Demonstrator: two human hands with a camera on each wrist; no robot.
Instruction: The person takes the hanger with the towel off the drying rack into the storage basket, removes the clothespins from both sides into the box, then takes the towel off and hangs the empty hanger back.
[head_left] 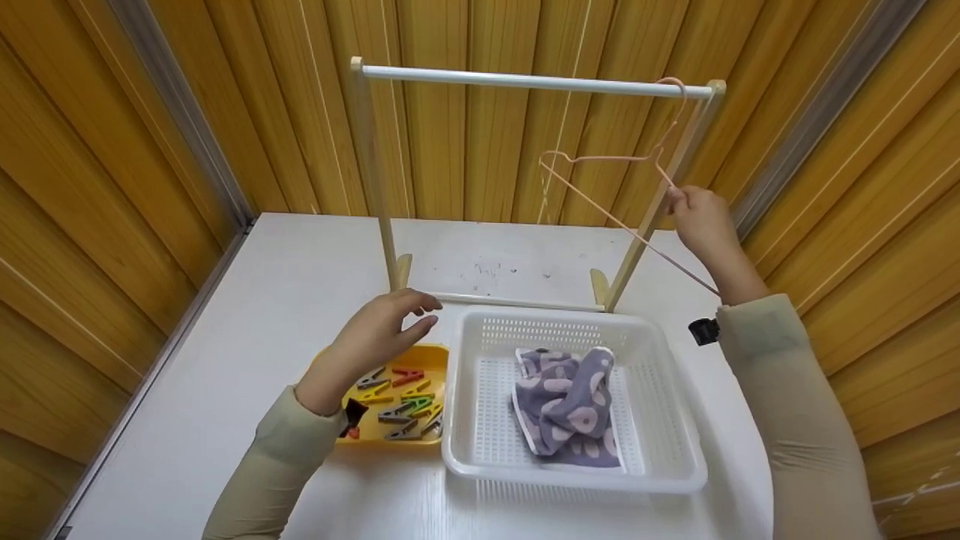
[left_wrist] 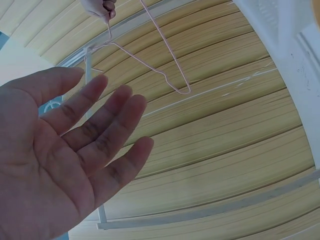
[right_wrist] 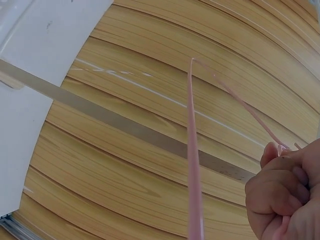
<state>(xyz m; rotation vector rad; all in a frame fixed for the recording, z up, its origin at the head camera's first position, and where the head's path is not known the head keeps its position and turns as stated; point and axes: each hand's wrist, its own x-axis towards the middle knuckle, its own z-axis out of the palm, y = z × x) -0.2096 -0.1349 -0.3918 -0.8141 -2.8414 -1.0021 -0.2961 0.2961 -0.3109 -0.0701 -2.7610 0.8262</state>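
Observation:
My right hand grips one shoulder of a pink wire clothes hanger, fingers curled round the wire in the right wrist view. The hanger's hook loops over the white rail of a wooden drying rack, near the right post. My left hand holds nothing; its fingers are relaxed and spread, palm showing in the left wrist view. It hovers over the back of a yellow tray. Beside the tray, a white plastic basket contains a crumpled purple cloth with pale pink patterns.
Several coloured clothespins lie loose in the yellow tray. The rack stands behind the basket on a white table. Wood-patterned walls close in the back and both sides. A black clip hangs at my right cuff.

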